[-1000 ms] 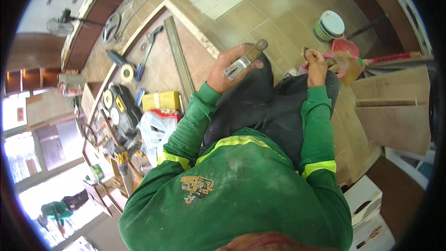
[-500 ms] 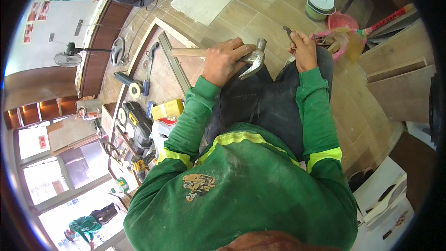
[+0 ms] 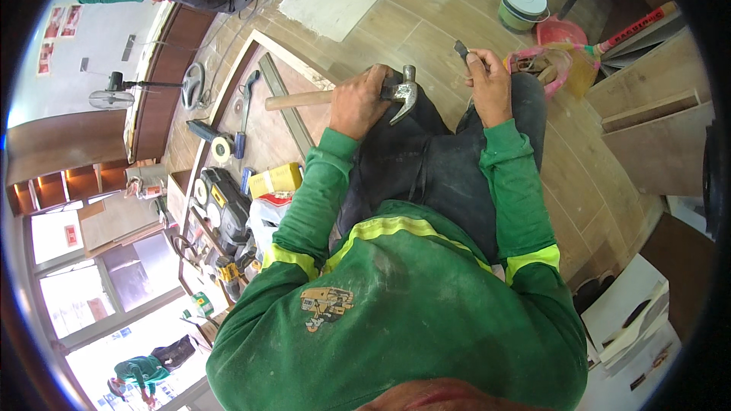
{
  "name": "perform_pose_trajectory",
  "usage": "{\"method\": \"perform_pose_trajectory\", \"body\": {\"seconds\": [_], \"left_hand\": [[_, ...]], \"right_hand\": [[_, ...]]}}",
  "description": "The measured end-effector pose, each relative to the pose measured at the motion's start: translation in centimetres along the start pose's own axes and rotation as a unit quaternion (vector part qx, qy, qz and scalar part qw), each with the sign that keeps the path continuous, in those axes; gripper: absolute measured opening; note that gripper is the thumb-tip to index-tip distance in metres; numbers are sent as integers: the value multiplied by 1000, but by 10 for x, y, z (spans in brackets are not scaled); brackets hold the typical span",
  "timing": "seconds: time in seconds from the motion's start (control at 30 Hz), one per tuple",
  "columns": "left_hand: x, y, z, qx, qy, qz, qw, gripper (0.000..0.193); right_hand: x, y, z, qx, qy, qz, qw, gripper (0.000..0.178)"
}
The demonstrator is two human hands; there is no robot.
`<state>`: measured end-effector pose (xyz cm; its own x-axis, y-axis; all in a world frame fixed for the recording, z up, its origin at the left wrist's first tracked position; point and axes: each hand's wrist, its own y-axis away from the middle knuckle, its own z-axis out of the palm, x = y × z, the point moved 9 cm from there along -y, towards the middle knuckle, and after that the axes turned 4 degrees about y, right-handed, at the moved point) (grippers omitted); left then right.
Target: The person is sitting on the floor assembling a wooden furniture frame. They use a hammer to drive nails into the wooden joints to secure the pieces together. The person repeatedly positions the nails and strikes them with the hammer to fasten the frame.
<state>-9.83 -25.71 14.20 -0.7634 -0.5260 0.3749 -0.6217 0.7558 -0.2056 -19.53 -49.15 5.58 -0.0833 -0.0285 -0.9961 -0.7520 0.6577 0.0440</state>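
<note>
A: What's in the left hand (image 3: 359, 100)?

B: Claw hammer w/ pale wooden handle and grey steel head (image 3: 402, 93). Fingers wrapped tight round the neck, just below the head. Handle sticks out to the person's left, smooth wood; claw curves down over the dark trouser knee (image 3: 426, 160).

A: Right hand (image 3: 489, 85)?

B: Closed in a pinch on a small dark metal piece (image 3: 461, 49), short and narrow, poking up past thumb and forefinger. Can't tell exactly what it is. Hand rests on the right knee, well apart from the hammer.

A: Around them?

B: Tan wood-look tile floor (image 3: 426, 7), matte. Pink plastic basket (image 3: 550, 67) w/ bits inside, just beyond the right hand. White lidded green bucket (image 3: 522, 1) further out. Plywood panels (image 3: 656, 137) to the right, raw edges. Left side: blue-handled tool (image 3: 242, 116), yellow box (image 3: 276, 180), black-yellow power tools (image 3: 221, 209) on a brown board. Green sleeves and the torso hide the floor underneath.
</note>
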Motion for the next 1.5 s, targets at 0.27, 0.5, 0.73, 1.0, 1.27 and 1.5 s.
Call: {"method": "perform_pose_trajectory", "body": {"seconds": [0.27,0.5,0.73,1.0,1.27,1.5], "left_hand": [[-4,-4,16,-53,50,-8,997,53],[12,-11,13,-57,143,57,986,42],[21,-23,6,-69,201,-26,977,57],[25,-27,18,-146,225,-34,963,40],[27,-21,31,-136,397,-18,908,41],[21,-7,46,-192,435,-49,878,41]], "right_hand": [[-5,10,6,-4,43,-26,999,19],[-54,28,29,-46,75,-160,983,16],[-73,48,36,-103,198,-264,938,20],[-78,63,39,-124,232,-297,918,13],[-68,56,23,-146,45,-262,953,17],[-19,51,42,-299,-53,17,953,29]]}}
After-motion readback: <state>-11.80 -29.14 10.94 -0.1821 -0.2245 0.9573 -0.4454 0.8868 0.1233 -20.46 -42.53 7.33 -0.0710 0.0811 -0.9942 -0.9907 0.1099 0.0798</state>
